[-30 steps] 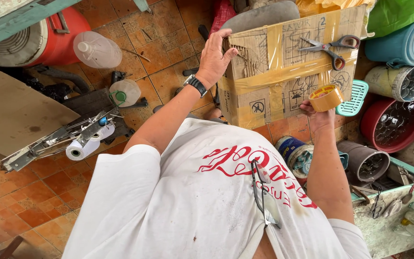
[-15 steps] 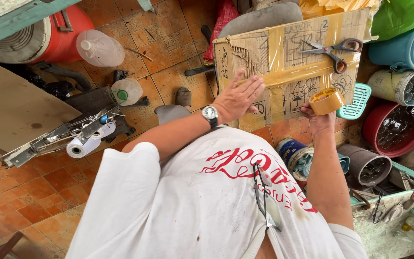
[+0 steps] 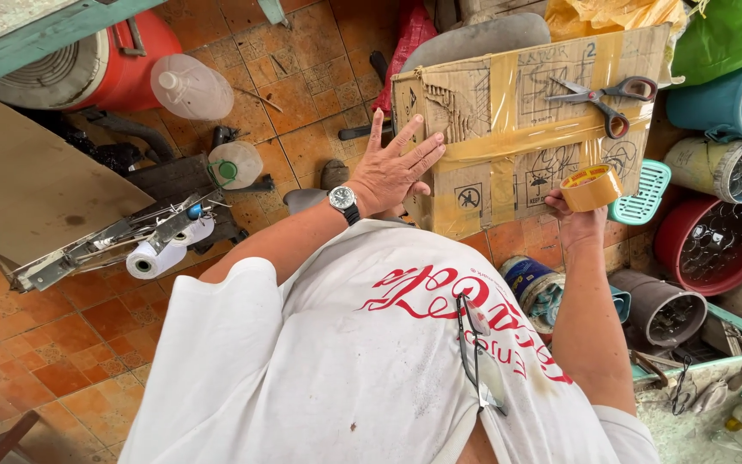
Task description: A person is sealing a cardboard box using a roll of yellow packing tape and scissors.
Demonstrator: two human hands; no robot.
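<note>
A worn cardboard box (image 3: 474,112) stands on the tiled floor, crossed by strips of brown tape. My left hand (image 3: 395,170), with a wristwatch, lies flat with spread fingers on the box's near left part, pressing the tape strip. My right hand (image 3: 579,219) holds a roll of brown packing tape (image 3: 591,187) at the box's near right edge; a strip runs from the roll across the box top. Scissors (image 3: 599,96) with dark red handles lie on the box's top right.
Left of the box lie clear plastic jugs (image 3: 191,86), a red cooler (image 3: 88,56), a wooden board (image 3: 27,180) and a paper roll (image 3: 152,258). To the right stand a red basin (image 3: 714,241), a blue tub (image 3: 732,94), a green basket (image 3: 641,193) and cans.
My left hand slid from the box's far left edge down to its near left side and now presses flat there. My right hand stayed at the near right edge with the tape roll.
</note>
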